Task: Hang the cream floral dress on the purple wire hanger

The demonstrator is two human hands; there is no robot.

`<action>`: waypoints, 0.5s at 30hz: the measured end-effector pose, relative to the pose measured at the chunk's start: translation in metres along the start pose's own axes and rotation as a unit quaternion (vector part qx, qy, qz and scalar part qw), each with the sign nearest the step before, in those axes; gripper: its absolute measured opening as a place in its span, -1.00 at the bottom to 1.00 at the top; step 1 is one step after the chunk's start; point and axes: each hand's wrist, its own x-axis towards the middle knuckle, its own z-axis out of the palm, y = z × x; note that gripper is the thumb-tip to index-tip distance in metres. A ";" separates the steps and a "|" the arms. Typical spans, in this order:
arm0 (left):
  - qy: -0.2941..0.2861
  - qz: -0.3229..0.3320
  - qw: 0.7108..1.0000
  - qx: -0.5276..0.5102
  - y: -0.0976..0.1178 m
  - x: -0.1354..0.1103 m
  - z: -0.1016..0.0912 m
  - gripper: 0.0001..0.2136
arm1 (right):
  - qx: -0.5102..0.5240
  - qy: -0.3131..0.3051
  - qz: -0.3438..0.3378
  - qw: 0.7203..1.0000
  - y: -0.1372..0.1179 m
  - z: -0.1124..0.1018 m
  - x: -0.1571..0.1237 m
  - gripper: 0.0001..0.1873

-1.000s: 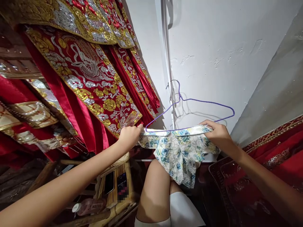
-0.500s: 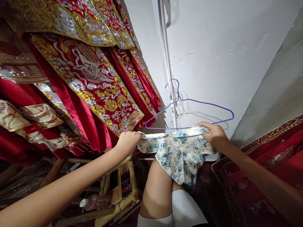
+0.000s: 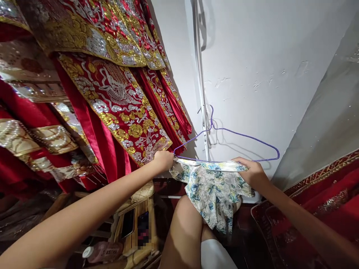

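At the centre of the scene, just beyond our knee [image 3: 186, 220], we record a floral garment [image 3: 213, 194] held by its upper edge. Our left hand [image 3: 164, 161] has its grip closed on the left end; our right hand [image 3: 254, 172] pinches the right end, the edge running nearly straight between them. Just beyond it we find a purple hanger [image 3: 212, 125], its lower bar along that edge; we cannot tell whether they touch. To the left we note red embroidered clothing [image 3: 120, 86]; at near left, two phones [image 3: 128, 223] lie on a wooden seat [image 3: 133, 239], a bottle [image 3: 103, 252] near them.
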 end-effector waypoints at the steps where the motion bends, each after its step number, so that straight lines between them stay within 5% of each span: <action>1: 0.000 -0.004 1.000 0.000 0.002 0.004 0.000 -0.70 | -0.001 0.000 -0.003 1.000 -0.001 0.000 0.000 -0.56; 10: 0.080 -0.020 0.997 0.000 -0.013 0.002 -0.002 -0.58 | -0.005 0.001 0.033 0.999 0.000 0.008 -0.002 -0.63; 15: 0.066 -0.049 0.997 -0.003 -0.029 -0.011 0.009 -0.56 | -0.026 0.006 0.017 1.000 0.001 0.017 0.001 -0.64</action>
